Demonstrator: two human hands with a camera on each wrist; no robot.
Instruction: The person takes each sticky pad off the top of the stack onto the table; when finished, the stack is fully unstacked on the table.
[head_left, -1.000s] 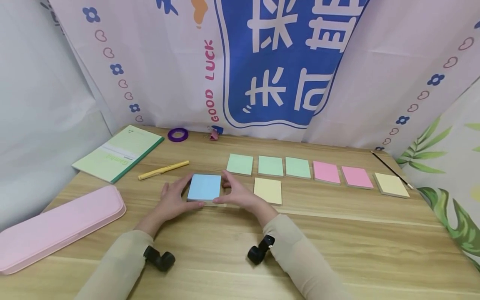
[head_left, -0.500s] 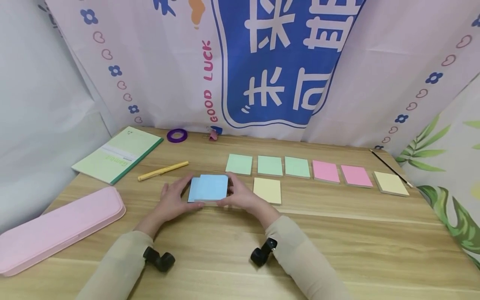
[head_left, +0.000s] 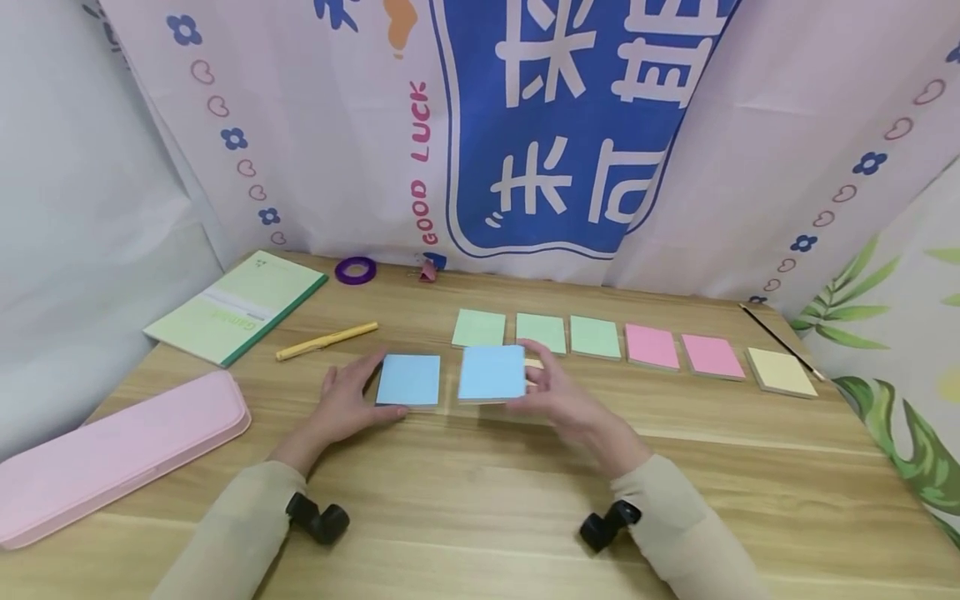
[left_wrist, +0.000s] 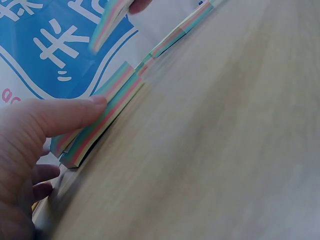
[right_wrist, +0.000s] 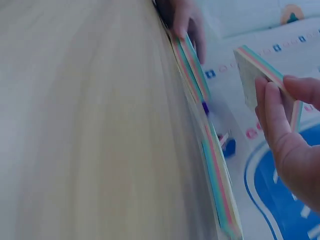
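Between thumb and fingers, my right hand grips a blue-topped sticky note pad, raised off the table. Its layered edge shows green, pink and yellow bands in the right wrist view. My left hand holds another blue-topped pad by its left side, thumb along the near edge. In the left wrist view this is a small stack of two striped pads, slightly offset and lying on the table. A pale yellow pad is mostly hidden behind the raised pad and right fingers.
A row of pads runs along the back: several green, pink and pale yellow. A black pencil lies at the far right. Leftward are a yellow pen, notebook, purple tape roll and pink pencil case.
My right hand has slid the top blue pad off the stack, lifted it and carried it right, over the pale yellow pad. My left hand has stayed at the remaining stack.
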